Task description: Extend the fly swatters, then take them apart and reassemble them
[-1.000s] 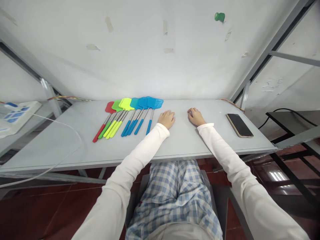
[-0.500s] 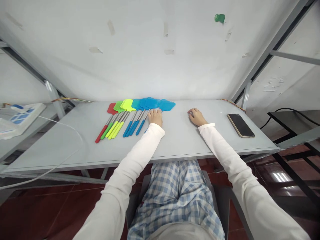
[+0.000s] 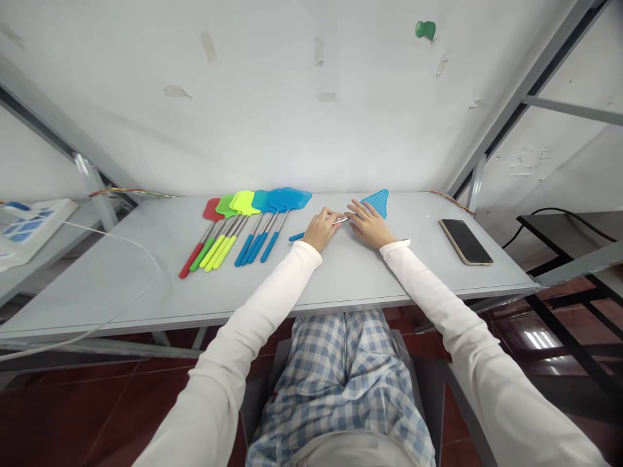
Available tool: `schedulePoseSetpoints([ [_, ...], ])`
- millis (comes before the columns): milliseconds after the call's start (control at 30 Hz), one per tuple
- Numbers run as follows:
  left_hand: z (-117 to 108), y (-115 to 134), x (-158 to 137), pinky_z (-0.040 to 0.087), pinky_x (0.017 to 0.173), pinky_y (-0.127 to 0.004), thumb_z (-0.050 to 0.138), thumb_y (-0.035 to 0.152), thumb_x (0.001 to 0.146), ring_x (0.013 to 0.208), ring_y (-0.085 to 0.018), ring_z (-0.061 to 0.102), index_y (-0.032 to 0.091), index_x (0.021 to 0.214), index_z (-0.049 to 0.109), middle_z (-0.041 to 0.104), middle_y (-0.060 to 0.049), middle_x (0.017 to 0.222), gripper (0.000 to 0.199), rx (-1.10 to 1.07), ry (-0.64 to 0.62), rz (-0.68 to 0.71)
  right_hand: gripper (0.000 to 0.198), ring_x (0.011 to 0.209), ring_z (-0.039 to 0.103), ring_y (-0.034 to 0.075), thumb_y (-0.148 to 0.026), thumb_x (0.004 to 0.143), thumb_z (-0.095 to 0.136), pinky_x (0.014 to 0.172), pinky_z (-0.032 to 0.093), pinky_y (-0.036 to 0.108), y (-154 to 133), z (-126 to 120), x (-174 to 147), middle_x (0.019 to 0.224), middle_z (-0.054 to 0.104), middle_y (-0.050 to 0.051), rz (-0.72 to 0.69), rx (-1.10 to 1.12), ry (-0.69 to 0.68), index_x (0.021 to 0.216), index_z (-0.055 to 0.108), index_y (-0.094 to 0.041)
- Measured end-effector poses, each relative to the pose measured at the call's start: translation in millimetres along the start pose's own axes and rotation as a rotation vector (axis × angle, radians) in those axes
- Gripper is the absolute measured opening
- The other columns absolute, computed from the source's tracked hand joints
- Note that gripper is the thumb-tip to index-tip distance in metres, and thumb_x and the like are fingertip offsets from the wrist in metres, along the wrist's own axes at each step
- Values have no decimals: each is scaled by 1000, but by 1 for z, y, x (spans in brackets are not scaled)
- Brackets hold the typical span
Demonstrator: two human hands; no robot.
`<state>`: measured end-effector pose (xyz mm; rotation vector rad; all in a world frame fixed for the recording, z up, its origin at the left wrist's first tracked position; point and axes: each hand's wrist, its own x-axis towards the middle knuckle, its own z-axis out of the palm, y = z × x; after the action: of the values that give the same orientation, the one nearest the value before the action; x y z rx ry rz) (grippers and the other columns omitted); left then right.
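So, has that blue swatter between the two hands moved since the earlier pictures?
Yes, to the right: the flat end of the blue swatter now lies closer to the green patch on the wall.

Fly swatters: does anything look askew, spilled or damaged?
One blue swatter, at the left hand and right hand, slants crosswise, apart from the others' neat row. Tape-like scraps mark the wall. No spill shows.

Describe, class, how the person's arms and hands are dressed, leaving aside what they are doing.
Both arms wear long, plain white sleeves: the left sleeve and right sleeve wrinkle along their length and end in cuffs at the wrists. The left hand and right hand are bare, without gloves.
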<state>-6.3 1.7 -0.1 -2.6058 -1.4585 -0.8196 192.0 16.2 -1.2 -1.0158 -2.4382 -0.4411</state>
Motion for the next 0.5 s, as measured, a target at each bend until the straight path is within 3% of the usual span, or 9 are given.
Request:
schedulePoseSetpoints([
  [100, -1, 0, 1, 42, 89, -32, 43, 33, 96, 99, -20, 57, 19, 127, 55, 58, -10, 112, 36, 37, 47, 29, 36, 140, 37, 23, -23, 99, 30, 115, 30, 49, 0, -4, 2, 139, 53, 13, 57, -28, 53, 113, 63, -16],
  [200, -7, 3, 0, 39, 89, -35, 34, 35, 98, 100, -22, 56, 20, 131, 54, 61, -11, 111, 41, 104, -5, 27, 36, 140, 36, 23, -25, 100, 29, 115, 28, 51, -1, -9, 3, 137, 55, 12, 73, -47, 86, 111, 63, -19],
  [333, -17, 10, -2, 34, 93, -39, 22, 37, 99, 108, -25, 52, 25, 131, 55, 63, -12, 114, 47, 158, -121, -42, 33, 136, 41, 26, -26, 100, 34, 111, 27, 52, -3, -13, 1, 117, 65, 10, 134, -80, 11, 110, 64, -24],
  [500, -24, 19, -3, 31, 96, -40, 18, 36, 99, 112, -25, 52, 25, 132, 53, 63, -11, 117, 49, 177, -139, -74, 31, 125, 45, 27, -29, 98, 38, 106, 27, 50, -6, -16, 0, 110, 66, 10, 197, -82, -19, 111, 66, -26],
])
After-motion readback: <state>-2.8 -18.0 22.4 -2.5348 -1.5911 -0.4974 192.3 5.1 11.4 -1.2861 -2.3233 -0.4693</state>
